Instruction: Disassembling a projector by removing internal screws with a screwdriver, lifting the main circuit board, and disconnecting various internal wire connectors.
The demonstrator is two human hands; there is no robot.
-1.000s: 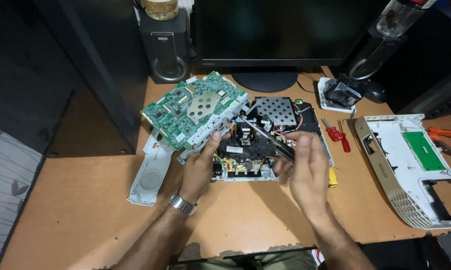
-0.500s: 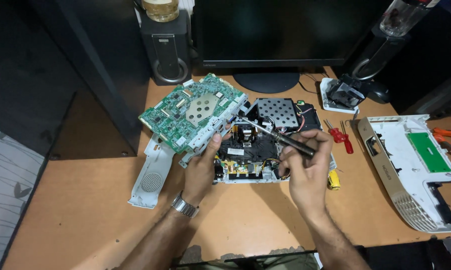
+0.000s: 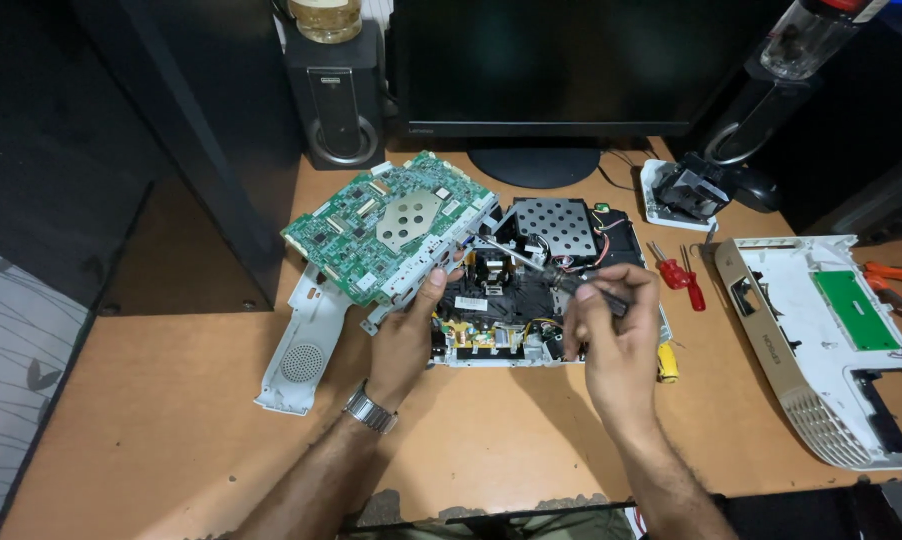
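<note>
- green circuit board [image 3: 386, 225] sits tilted up at the back left of the opened device chassis [image 3: 531, 300] on the wooden desk [image 3: 171, 440], its lower edge lifted off the chassis and its far edge pointing toward the speaker [image 3: 339, 100].
- left hand [image 3: 411, 335] grips the board's near edge, thumb on top and fingers curled underneath, pinching it firmly; a metal watch [image 3: 369, 410] is on that wrist.
- right hand [image 3: 616, 340] is closed around the dark handle of a screwdriver [image 3: 541, 268], fingers pressed together on it; the shaft runs up and to the left, its tip close to the board's right edge above the chassis.
- chassis lies open just in front of the monitor stand [image 3: 536, 165], showing a perforated metal plate [image 3: 556, 225], black parts and coloured wires.
- white plastic panel [image 3: 306, 345] with a round speaker grille lies flat on the desk under and left of the board.
- two red-handled screwdrivers [image 3: 679, 275] lie just right of the chassis; a yellow-handled tool [image 3: 667, 362] peeks out beside the right hand.
- white and beige housing cover [image 3: 821, 340], with a green rectangle inside, lies upside down at the right, well apart from the hands.
- orange-handled pliers [image 3: 896, 275] rest at the far right edge.
- small white tray with a black part [image 3: 686, 190] sits behind the red screwdrivers.
</note>
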